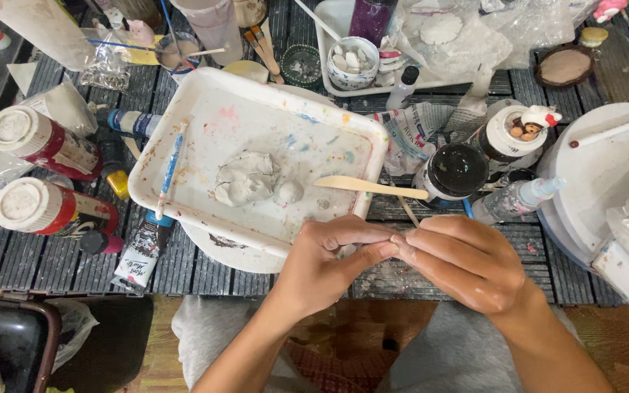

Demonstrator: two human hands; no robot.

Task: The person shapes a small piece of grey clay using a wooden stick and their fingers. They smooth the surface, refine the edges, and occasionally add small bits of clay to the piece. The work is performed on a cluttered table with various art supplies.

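Below the white tray's near edge, I log both hands meeting fingertip to fingertip.

Item, left hand (323, 260): fingers curled together, thumb and forefinger tips pressed toward the right hand's tips. Whether something small sits pinched between them I cannot tell; the fingers hide it.

Item, right hand (467, 263): fingers bunched and closed, tips touching the left hand's at the centre.

Item, wooden stick (370, 186): flat, pale, lying just beyond the fingertips. Its long axis runs left to right, nearly level, dipping slightly at the right. The broad, pointed end lies over the tray floor to the left; the narrow end rests against the black-lidded jar (457, 171) on the right. It touches neither hand.

Item, white tray (256, 94): paint-flecked, directly beyond the left fingers, its near rim just beside the knuckles.

Item, grey clay lump (246, 177): crumpled, on the tray floor, beyond and left of the fingers.

Item, small clay ball (290, 191): just beside the lump, between it and the stick's broad end.

Item, blue-handled tool (170, 169): along the tray's left side, long axis running away from me, well apart from the fingers.

Item, two red bottles (45, 175), white-capped, lying on their sides far left of the hands.

Item, paint tube (142, 251): left of the left wrist, beside the tray's corner.
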